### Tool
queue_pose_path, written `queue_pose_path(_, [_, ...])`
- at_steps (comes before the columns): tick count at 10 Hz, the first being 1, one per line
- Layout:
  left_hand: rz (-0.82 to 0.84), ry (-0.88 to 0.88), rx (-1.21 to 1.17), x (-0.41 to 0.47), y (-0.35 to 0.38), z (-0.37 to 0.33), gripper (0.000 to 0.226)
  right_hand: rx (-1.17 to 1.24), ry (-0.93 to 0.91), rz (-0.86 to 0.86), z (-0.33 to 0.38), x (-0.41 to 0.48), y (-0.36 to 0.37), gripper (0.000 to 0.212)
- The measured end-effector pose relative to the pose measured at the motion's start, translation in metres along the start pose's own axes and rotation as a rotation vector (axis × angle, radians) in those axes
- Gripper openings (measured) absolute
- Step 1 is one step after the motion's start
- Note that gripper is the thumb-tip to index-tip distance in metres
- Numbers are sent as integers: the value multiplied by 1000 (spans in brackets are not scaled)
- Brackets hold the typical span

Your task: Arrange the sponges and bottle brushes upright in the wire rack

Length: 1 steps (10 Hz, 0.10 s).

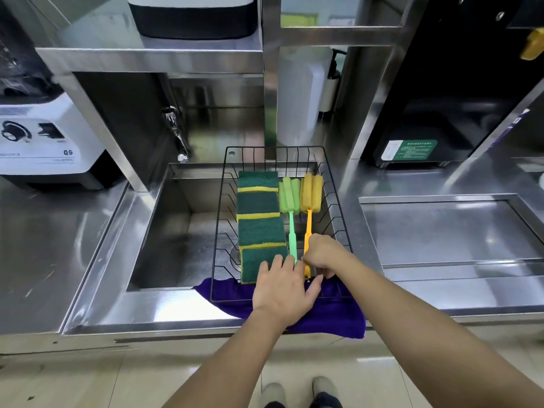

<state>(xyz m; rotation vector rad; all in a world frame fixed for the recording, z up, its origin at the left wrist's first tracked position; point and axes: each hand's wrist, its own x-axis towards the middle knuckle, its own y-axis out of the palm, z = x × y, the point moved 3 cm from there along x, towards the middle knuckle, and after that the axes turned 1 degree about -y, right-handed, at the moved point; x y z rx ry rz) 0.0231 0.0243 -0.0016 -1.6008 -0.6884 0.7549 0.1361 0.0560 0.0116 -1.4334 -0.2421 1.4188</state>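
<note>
Bottom centre: two bare forearms reach up-frame into the wire rack [338, 184]. Left hand [284, 288] lies flat, fingers loose and spread, fingertips on the near edge of the nearest sponge [260, 262] and against the green brush [290, 201] handle; not gripping anything. Right hand [322, 251] is curled around the lower end of the orange brush [310, 198] handle, knuckles up. Purple cloth [332, 316] sits under the rack's near edge, draped over the counter lip. Rack spans the sink [164, 245], centre frame. Four green-and-yellow sponges stand on edge in a row along the rack's left side; both brushes lie right of them, foam heads at the far end. Beyond: tap [176, 131] upper left of the rack, white blender base [44, 136] far left, pump bottle [331, 81] upper centre.
</note>
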Motion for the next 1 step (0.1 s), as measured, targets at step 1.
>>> queue_pose_path(1, [19, -48, -42, 1, -4, 0, 67, 101, -61, -21, 6, -8, -22, 28])
